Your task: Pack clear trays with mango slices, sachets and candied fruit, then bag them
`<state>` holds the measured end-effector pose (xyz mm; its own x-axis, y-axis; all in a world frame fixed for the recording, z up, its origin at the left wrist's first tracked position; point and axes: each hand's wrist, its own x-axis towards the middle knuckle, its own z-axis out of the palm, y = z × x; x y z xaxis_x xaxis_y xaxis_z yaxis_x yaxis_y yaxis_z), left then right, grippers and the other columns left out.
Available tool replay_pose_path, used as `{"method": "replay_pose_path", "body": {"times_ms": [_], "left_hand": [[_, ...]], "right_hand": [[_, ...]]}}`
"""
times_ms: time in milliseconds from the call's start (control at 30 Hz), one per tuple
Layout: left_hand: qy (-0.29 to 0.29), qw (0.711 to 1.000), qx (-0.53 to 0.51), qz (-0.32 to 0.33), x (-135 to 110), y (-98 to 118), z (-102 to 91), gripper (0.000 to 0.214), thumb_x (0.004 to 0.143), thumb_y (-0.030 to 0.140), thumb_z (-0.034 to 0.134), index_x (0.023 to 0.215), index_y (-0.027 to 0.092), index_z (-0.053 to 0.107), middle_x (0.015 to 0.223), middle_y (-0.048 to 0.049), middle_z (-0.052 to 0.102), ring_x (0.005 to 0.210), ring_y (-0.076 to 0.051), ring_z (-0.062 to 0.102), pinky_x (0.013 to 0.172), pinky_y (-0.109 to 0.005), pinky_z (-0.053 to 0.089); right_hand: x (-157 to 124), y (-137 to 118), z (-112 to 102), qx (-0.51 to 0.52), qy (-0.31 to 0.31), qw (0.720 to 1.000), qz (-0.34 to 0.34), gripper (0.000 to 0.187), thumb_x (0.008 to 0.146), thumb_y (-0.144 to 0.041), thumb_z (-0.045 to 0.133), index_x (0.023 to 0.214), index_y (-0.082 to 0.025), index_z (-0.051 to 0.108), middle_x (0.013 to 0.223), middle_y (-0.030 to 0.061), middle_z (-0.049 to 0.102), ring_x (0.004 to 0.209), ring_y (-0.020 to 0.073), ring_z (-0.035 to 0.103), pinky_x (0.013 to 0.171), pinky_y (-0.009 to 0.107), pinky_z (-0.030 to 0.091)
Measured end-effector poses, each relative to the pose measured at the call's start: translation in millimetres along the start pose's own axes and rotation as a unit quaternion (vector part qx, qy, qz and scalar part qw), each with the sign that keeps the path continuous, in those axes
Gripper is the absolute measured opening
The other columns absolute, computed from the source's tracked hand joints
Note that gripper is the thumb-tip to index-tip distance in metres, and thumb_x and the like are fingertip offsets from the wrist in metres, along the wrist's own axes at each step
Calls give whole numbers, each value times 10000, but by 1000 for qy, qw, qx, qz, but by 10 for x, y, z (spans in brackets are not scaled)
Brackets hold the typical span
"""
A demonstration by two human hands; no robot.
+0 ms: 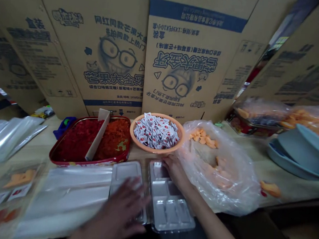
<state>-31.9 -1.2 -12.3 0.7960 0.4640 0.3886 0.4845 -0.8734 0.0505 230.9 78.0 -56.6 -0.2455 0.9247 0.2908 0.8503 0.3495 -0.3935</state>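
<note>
- Centrally, two clear plastic compartment trays side by side at the front of the wooden table (293, 189): left-hand tray (126, 167) partly hidden, right-hand tray (171, 209) with several moulded wells in view.
- Left hand (126, 202), blurred: above the left-hand tray, fingers spread wide; contact with the plastic uncertain.
- Right hand (174, 168): fingertips at the far end of the right-hand tray, over its upper wells; grip on any object impossible to tell.
- Directly behind the trays: round orange bowl (132, 135), heaped with small white sachets (157, 132) marked in red.
- Right of the bowl: open clear plastic bag (240, 178) with orange pieces (204, 138) inside; near it, one loose orange piece (270, 189) on the tabletop.
- Farther right: light blue plastic basins (300, 153), one tilted upon another.
- Left of the bowl: red-rimmed tin (53, 155), divided by a cardboard strip (98, 135); dark red contents to one side, orange-red to the other.
- Beside the left-hand tray: flat clear plastic sleeves (72, 191).
- Background: upright cardboard panels (165, 36) with blue Chinese print and bespectacled cartoon figures.
</note>
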Motion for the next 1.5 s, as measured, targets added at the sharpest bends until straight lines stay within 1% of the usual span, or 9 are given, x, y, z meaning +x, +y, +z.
{"method": "replay_pose_path", "body": {"times_ms": [33,100,200,333,533,767,1000,1267,1500], "left_hand": [[-40,998,-19,38,103,172,185,667,739,548,514,1317,252,362,1379,-67,402,1312,-275,253,1016,-442,321],[-72,994,-45,64,228,409,468,656,763,536,490,1331,243,345,1428,-74,316,1340,-289,160,1033,-458,292],[-76,995,-49,46,267,541,654,580,802,436,497,1331,255,341,1456,-83,246,1343,-297,137,1047,-465,267],[-75,996,-37,39,238,563,643,545,804,424,500,1312,274,371,1454,-85,248,1336,-309,155,1053,-471,258],[-77,997,-12,21,252,627,616,534,787,364,550,1293,298,392,1459,-84,233,1320,-322,202,1052,-488,247],[-73,997,-11,18,251,630,611,480,795,368,534,1258,292,432,1459,-80,238,1310,-319,233,1048,-498,249],[-78,997,-19,13,232,654,595,452,828,339,480,1272,286,413,1461,-86,228,1322,-320,197,1044,-506,257],[-73,997,-19,-3,249,700,614,400,827,303,481,1226,279,460,1455,-89,243,1322,-317,202,1052,-517,228],[-70,997,-15,-1,244,702,623,401,824,317,491,1222,277,463,1446,-90,264,1313,-310,230,1047,-519,233]], "right_hand": [[-3,-5,6,0,5,1000,2,206,822,-161,456,827,-126,659,875,98,626,864,213,539,787,329,410],[-14,-11,10,-1,9,1000,-2,215,824,-165,452,794,-139,664,833,80,616,836,208,528,764,320,409],[-30,-5,1,6,17,1000,-20,240,833,-161,425,794,-152,661,828,69,604,833,207,514,760,323,408],[-12,-4,-6,-19,8,1000,-20,221,829,-163,431,777,-157,647,841,77,600,856,218,509,771,332,413],[34,-30,8,-38,-68,996,-50,201,818,-110,445,857,-130,641,906,105,637,885,213,537,811,324,411],[-1,-1,51,-41,-4,997,-70,202,829,-133,450,895,-155,640,891,83,630,895,225,531,800,340,415],[-5,-48,11,-51,17,995,-87,188,838,-122,437,846,-156,622,865,81,615,875,217,527,801,336,416],[82,-113,24,-97,-91,988,-79,194,850,-135,437,884,-128,628,886,103,650,869,226,568,785,330,426],[57,-84,46,-89,-12,989,-118,119,812,-131,521,857,-128,632,875,78,659,860,225,576,801,335,432]]}}
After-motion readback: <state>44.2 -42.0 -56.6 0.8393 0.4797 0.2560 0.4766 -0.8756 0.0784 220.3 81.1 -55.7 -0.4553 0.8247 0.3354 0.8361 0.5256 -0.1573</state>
